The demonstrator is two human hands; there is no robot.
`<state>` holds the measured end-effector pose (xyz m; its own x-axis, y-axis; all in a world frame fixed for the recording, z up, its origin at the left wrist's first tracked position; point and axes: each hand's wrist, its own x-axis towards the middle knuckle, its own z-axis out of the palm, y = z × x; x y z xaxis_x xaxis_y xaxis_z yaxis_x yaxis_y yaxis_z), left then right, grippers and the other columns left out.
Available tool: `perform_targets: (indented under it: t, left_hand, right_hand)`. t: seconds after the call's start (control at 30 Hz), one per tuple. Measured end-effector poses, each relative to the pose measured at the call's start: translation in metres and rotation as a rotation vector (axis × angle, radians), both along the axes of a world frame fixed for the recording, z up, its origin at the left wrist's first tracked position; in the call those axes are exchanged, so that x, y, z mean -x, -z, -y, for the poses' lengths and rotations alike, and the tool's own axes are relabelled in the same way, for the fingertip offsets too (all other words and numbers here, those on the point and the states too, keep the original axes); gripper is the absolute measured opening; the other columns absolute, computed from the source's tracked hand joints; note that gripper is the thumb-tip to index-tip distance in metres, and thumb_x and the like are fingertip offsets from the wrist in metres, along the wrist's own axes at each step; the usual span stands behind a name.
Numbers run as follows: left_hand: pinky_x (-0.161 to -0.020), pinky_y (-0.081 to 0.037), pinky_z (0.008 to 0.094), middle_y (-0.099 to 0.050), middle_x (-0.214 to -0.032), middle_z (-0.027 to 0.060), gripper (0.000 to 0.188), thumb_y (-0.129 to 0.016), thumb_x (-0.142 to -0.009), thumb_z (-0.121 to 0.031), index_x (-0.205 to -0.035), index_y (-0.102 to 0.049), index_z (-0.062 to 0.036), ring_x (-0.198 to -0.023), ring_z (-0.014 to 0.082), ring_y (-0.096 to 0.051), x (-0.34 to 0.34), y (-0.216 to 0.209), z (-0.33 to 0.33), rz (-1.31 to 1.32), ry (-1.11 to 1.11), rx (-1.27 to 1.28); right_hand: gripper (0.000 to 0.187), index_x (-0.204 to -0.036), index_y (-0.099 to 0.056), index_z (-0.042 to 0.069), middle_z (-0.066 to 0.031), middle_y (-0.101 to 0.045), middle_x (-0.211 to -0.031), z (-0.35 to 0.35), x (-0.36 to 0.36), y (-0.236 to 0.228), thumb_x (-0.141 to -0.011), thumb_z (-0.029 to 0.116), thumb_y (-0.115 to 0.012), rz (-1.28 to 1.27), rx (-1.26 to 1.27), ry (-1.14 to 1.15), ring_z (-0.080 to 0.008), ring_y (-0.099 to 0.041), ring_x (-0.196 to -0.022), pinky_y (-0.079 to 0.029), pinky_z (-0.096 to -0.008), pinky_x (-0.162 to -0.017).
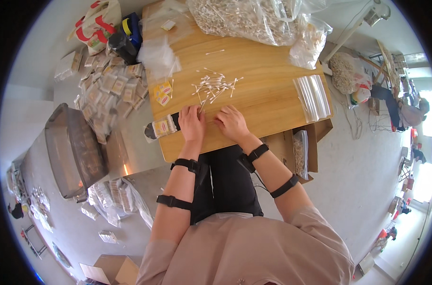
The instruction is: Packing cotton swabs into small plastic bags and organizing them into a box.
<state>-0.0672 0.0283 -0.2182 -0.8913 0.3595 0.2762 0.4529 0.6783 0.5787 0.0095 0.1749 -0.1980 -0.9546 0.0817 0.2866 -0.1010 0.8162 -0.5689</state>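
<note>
A loose pile of white-tipped cotton swabs lies on the wooden tabletop just beyond my hands. My left hand is closed near the table's front edge, with cotton swabs sticking out at its fingertips. To its right, my right hand is closed with its fingers curled down; what they hold, if anything, is hidden. Beside my left hand a packet of swabs with a yellow label rests on a black strip at the table's left edge. Small yellow cards lie beyond that packet.
Large clear bags of swabs fill the table's far side. Flat clear bags lie at the right and a stack of thin clear sleeves at the left. Filled packets heap left of the table, near a grey tub. An open carton stands under the right edge.
</note>
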Motion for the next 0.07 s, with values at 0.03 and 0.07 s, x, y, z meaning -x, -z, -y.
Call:
perform_targets:
  t: [0.03, 0.07]
  left_hand:
    - [-0.080, -0.045, 0.0410, -0.060, -0.104, 0.0137, 0.027, -0.067, -0.078, -0.011, -0.104, -0.062, -0.0083, -0.098, 0.0326, -0.055, 0.0038, -0.0004, -0.0018, 0.036, 0.030, 0.045]
    - [-0.080, -0.045, 0.0410, -0.060, -0.104, 0.0137, 0.027, -0.067, -0.078, -0.011, -0.104, -0.062, -0.0083, -0.098, 0.0326, -0.055, 0.0032, -0.0011, -0.0020, 0.034, 0.030, 0.044]
  right_hand:
    - [0.009, -0.079, -0.061, 0.008, -0.0078, -0.056, -0.080, -0.0010, -0.0003, 0.0010, -0.074, 0.012, -0.067, -0.013, 0.014, -0.031, -0.0303, -0.055, -0.085, -0.046, -0.0391, -0.073]
    - [0.011, -0.079, -0.062, 0.007, -0.0079, -0.057, -0.081, -0.0015, 0.0000, 0.0021, -0.073, 0.013, -0.069, 0.043, 0.080, 0.032, -0.0307, -0.056, -0.086, -0.047, -0.0385, -0.073]
